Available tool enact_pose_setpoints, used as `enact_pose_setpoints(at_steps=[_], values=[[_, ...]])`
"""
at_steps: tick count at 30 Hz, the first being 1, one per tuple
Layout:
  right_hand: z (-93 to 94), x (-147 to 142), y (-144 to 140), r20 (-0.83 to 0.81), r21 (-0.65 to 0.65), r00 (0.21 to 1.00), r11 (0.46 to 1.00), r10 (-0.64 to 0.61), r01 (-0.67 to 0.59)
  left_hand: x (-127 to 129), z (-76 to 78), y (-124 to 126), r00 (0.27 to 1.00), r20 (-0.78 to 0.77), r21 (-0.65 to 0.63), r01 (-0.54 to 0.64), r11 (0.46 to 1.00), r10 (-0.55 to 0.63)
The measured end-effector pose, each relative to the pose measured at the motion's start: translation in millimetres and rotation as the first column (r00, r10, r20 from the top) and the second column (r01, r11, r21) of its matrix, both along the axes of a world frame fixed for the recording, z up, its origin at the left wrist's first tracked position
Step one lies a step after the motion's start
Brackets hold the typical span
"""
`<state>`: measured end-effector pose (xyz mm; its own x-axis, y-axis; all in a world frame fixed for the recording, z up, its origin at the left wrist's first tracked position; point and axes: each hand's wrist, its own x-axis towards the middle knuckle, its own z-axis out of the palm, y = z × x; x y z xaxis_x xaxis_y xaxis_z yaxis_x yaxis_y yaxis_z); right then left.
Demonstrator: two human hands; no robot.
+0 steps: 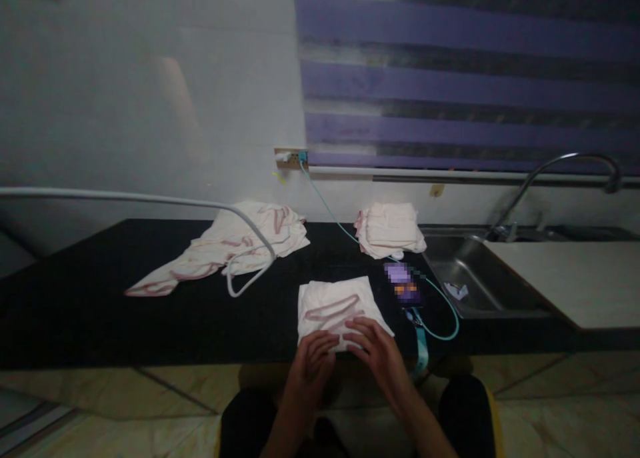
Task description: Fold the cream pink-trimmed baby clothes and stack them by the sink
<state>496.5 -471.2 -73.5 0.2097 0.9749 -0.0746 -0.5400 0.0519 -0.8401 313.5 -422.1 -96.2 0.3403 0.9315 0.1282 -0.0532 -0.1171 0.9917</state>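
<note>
A folded white cloth garment [335, 295] with pinkish trim lies near the counter's front edge, in front of me. My left hand [315, 358] is at its near left edge, with bent fingers slightly apart and the thumb partly hidden. On the near right part of the garment rests my right hand [377, 348], its fingers spread and the thumb apart. Neither hand visibly grips the fabric. Farther back on the left lies a crumpled white garment [250, 241] with the same trim. A stack of folded pale garments [391, 228] sits by the wall, right of centre.
A phone [404, 286] with a teal cable [455, 318] and strap lies right of the folded garment. A grey bent tube [255, 228] crosses in front of the crumpled garment. The sink [470, 265] and faucet [530, 178] stand right, beside a pale board [560, 278].
</note>
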Motion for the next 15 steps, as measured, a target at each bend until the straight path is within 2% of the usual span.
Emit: enact_pose_setpoints(at_steps=[2, 3, 4, 6, 8, 10, 12, 15], values=[[-3.9, -4.3, 0.8, 0.273, 0.041, 0.961, 0.998, -0.049, 0.039, 0.2, 2.2, -0.2, 0.978, -0.200, 0.262, -0.001, 0.965, 0.055], [-6.0, -6.4, -0.4, 0.438, 0.077, 0.895, 0.996, -0.081, 0.053, -0.4, 1.8, 1.3, 0.947, -0.308, 0.403, 0.042, 0.914, 0.092], [-7.9, -8.2, -2.0, 0.599, 0.127, 0.792, 0.991, -0.114, 0.046, -1.5, 0.7, 4.4, 0.907, -0.401, 0.519, 0.110, 0.848, 0.128], [-11.1, -9.3, -5.3, 0.840, 0.230, 0.512, 0.973, -0.181, -0.033, -4.7, -3.5, 14.4, 0.820, -0.540, 0.647, 0.263, 0.715, 0.187], [-13.4, -7.1, -6.1, 0.945, 0.266, 0.235, 0.954, -0.229, -0.140, -9.2, -8.7, 26.9, 0.732, -0.647, 0.657, 0.394, 0.642, 0.213], [-14.7, -2.5, -3.1, 0.973, 0.229, 0.041, 0.952, -0.225, -0.204, -14.3, -12.4, 37.3, 0.662, -0.713, 0.632, 0.462, 0.622, 0.233], [-14.3, 1.9, 3.2, 0.982, 0.154, -0.069, 0.955, -0.176, -0.253, -19.0, -12.4, 42.5, 0.621, -0.750, 0.604, 0.503, 0.618, 0.228], [-8.3, 2.9, 13.9, 0.984, 0.039, -0.152, 0.951, -0.089, -0.308, -23.5, -3.2, 40.9, 0.604, -0.773, 0.574, 0.533, 0.622, 0.196]])
